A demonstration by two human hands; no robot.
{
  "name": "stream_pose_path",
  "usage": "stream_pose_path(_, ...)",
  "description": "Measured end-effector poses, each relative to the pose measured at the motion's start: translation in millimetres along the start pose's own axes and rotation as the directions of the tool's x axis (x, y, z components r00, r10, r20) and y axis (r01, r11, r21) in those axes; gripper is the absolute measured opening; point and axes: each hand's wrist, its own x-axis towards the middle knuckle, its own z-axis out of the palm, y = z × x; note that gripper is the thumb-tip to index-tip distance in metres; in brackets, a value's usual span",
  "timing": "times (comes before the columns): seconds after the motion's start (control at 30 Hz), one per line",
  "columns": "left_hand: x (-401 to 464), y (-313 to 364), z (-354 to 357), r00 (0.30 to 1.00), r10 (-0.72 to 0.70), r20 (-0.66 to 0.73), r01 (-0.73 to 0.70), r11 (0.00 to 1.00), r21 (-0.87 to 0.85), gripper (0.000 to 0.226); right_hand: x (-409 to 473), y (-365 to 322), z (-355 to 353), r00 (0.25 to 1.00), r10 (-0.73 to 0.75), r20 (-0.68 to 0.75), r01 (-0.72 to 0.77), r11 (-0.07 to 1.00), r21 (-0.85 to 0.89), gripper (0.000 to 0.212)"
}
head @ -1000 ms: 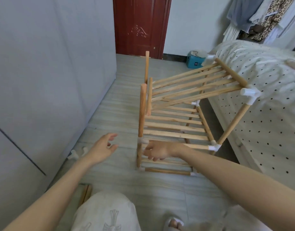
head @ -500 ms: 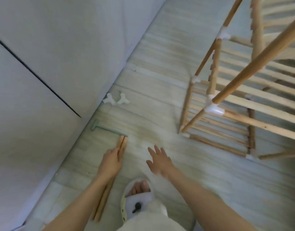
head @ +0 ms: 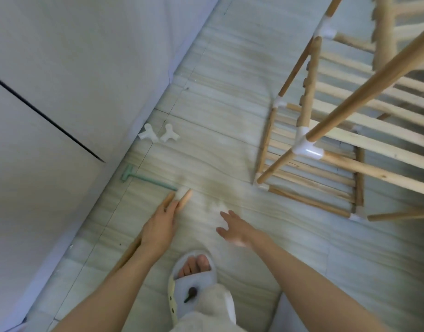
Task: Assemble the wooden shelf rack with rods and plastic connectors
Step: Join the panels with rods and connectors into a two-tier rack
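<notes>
Left hand (head: 158, 228) lies flat over loose pale wooden rods (head: 185, 199) on the floor, fingers touching them; whether it grips is unclear. Two white plastic connectors (head: 158, 134) sit near the wall. Right hand (head: 234, 227) hovers spread and empty. Half-built rack (head: 325, 130) of light rods and white joints stands at right.

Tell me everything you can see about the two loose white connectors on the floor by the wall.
The two connectors are small white plastic pieces, each with short tube-like sockets branching in different directions. They lie side by side on the pale floor, close against the base of the grey wall panel, the left one nearest it. No rod is fitted into either, and neither hand touches them. A green tool lies on the floor nearer the person, apart from them. Whether the two touch each other cannot be told.
</notes>
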Motion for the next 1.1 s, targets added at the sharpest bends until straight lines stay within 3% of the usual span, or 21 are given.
stream_pose_path(0.13, -3.9, 18.9, -40.9, 0.988, 0.119, -0.102, -0.137, 0.97, -0.199, 0.059, -33.4, -5.9, -25.6, 0.997, 0.023, -0.08, -0.016, 0.996, 0.084, 0.055)
stream_pose_path(0.33, -25.7, 80.4, -111.8, 0.898, 0.21, -0.386, -0.377, 0.818, -0.434, 0.045, -128.3, 0.7, -80.8, 0.964, -0.082, -0.251, 0.058, 0.993, -0.1, 0.046)
stream_pose_path(0.43, -50.4, 121.8, -154.2, 0.803, 0.288, -0.521, -0.541, 0.72, -0.435, 0.035, -189.8, 17.8, -109.3, 0.92, -0.134, -0.368, 0.089, 0.987, -0.137, 0.04)
stream_pose_path(0.57, -87.8, 184.9, -216.2, 0.63, 0.476, -0.614, -0.744, 0.598, -0.299, 0.035, -267.3, 44.5, -143.2, 0.821, -0.139, -0.554, 0.094, 0.99, -0.11, 0.04)
stream_pose_path(0.67, -117.5, 234.5, -249.4, 0.504, 0.61, -0.611, -0.837, 0.52, -0.172, 0.034, -310.5, 69.8, -156.4, 0.663, -0.088, -0.743, 0.114, 0.993, -0.016, 0.034)
stream_pose_path(0.8, -146.1, 296.8, -270.1, 0.402, 0.762, -0.508, -0.888, 0.46, -0.012, 0.029, -344.8, 106.9, -164.2, 0.319, 0.148, -0.936, 0.281, 0.929, 0.243, 0.027)
stream_pose_path(0.93, -160.7, 349.0, -267.6, 0.338, 0.822, -0.458, -0.899, 0.426, 0.1, 0.033, -355.2, 142.7, -167.2, 0.17, 0.422, -0.891, 0.373, 0.809, 0.454, 0.027)
stream_pose_path(1.03, -159.3, 373.9, -255.1, 0.303, 0.806, -0.508, -0.894, 0.425, 0.142, 0.037, -363.1, 164.9, -175.3, -0.036, 0.603, -0.797, 0.493, 0.705, 0.51, 0.026)
stream_pose_path(1.1, -155.8, 383.8, -249.7, 0.294, 0.794, -0.532, -0.888, 0.433, 0.157, 0.038, -369.5, 176.9, -184.0, -0.128, 0.653, -0.746, 0.534, 0.68, 0.503, 0.043)
